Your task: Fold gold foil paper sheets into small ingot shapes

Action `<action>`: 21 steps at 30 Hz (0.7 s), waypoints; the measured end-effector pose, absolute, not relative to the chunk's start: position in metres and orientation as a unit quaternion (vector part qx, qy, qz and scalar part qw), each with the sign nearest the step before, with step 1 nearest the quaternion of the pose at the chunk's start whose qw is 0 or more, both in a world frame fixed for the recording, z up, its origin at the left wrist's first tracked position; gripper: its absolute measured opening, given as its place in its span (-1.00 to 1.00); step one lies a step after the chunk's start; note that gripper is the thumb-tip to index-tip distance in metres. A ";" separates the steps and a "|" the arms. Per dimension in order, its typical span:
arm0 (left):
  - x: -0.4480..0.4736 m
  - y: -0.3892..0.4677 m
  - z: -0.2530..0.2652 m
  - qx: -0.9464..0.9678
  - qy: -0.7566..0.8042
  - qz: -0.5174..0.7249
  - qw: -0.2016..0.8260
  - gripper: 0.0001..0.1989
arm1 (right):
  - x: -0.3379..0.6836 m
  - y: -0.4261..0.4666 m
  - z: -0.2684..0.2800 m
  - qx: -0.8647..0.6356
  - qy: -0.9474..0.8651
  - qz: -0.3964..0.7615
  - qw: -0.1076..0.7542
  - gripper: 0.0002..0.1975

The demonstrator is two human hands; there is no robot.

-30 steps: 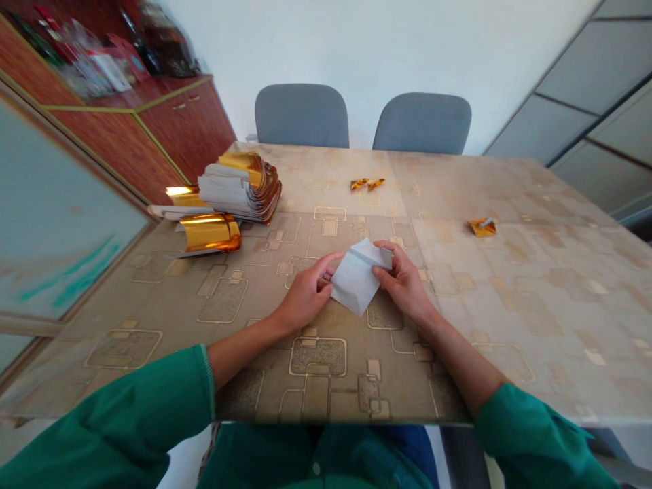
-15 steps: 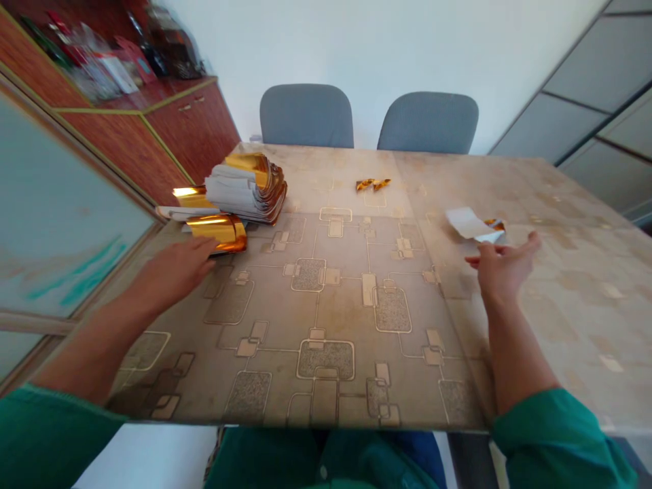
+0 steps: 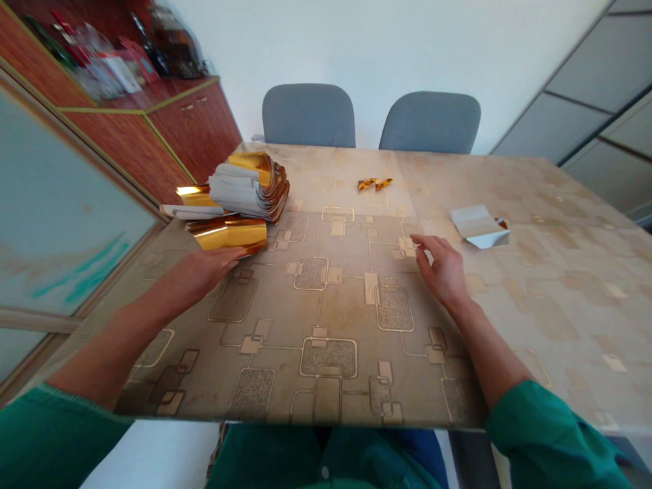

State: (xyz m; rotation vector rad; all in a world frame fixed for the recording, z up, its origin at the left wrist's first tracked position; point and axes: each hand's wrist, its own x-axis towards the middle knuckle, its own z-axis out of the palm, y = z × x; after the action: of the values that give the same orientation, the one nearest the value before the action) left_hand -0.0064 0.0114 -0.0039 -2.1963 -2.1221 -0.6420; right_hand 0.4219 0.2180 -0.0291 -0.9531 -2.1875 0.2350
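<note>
On the left of the table, my left hand (image 3: pixel 216 266) is at the near edge of a curved gold foil paper sheet (image 3: pixel 231 233), its fingers closed along that edge; where they pinch it is partly hidden. Just behind lies a thick stack of gold and white paper (image 3: pixel 247 187), bent and uneven. My right hand (image 3: pixel 442 270) hovers over the right-centre of the table with nothing in it, thumb and forefinger apart. To its right rests a folded paper piece (image 3: pixel 479 226), mostly white side up with a bit of gold at its right end.
A small twisted gold foil piece (image 3: pixel 375 184) lies toward the far side of the patterned table (image 3: pixel 331 305). Two grey chairs (image 3: pixel 308 115) stand behind the far edge. At the left are a wooden cabinet (image 3: pixel 191 129) with bottles and a glass panel (image 3: pixel 76 224).
My right hand has moved left, away from the folded white paper. My left hand and the gold sheet have shifted to the right, and more of the sheet shows.
</note>
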 end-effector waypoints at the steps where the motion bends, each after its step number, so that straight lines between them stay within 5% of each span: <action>1: -0.003 0.010 -0.004 -0.725 -0.663 -0.183 0.025 -0.57 | 0.420 0.216 -0.028 -0.363 -0.853 0.099 0.362 -0.68; 7: 0.052 0.007 0.001 -0.757 -0.619 -0.193 0.083 -0.67 | 0.405 0.195 -0.015 -0.267 -0.894 0.134 0.335 -0.67; 11: 0.125 0.019 -0.005 -0.814 -0.537 -0.198 0.102 -0.70 | 0.386 0.166 -0.009 -0.124 -0.953 0.131 0.242 -0.49; 16: 0.171 0.032 -0.017 -0.879 -0.433 -0.185 0.080 -0.72 | 0.374 0.150 -0.017 -0.067 -0.980 0.063 0.179 -0.78; 21: 0.152 0.031 -0.023 -0.868 -0.457 -0.191 0.035 -0.74 | 0.382 0.162 -0.020 -0.128 -0.978 0.042 0.160 -0.80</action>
State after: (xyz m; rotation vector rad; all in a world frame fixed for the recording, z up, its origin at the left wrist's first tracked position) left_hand 0.1519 0.0306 -0.0226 -2.6681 -1.4061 -0.5869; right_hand 0.3821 0.1615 -0.0199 -0.3661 -2.7931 0.1213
